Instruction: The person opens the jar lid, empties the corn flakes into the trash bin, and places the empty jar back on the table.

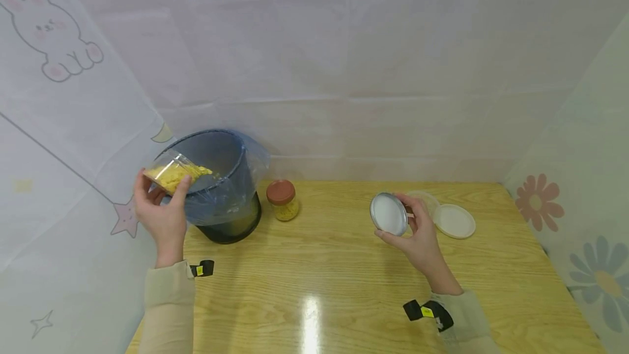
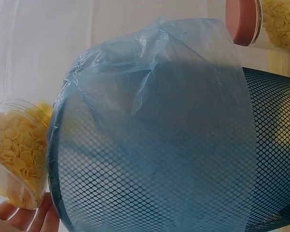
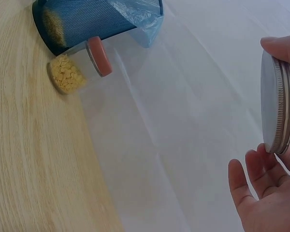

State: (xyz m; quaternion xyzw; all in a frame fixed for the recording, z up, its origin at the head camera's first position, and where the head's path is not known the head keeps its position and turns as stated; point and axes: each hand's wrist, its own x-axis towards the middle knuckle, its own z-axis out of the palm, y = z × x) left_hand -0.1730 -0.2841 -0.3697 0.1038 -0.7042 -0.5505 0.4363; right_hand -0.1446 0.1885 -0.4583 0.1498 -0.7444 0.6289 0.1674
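Note:
My left hand grips a clear jar of yellow flakes, tipped on its side over the rim of a mesh bin. Some flakes spill from its mouth toward the inside of the bin. A blue plastic bag lines the bin and folds over its edge. Over the right part of the table, my right hand holds a round silver-rimmed lid between thumb and fingers, its pale face turned to the head camera. In the right wrist view the lid stands edge-on.
A jar with a reddish-brown lid and yellow flakes in its lower part stands just right of the bin. A white round lid and a translucent disc lie behind the right hand. Cloth walls enclose the wooden table.

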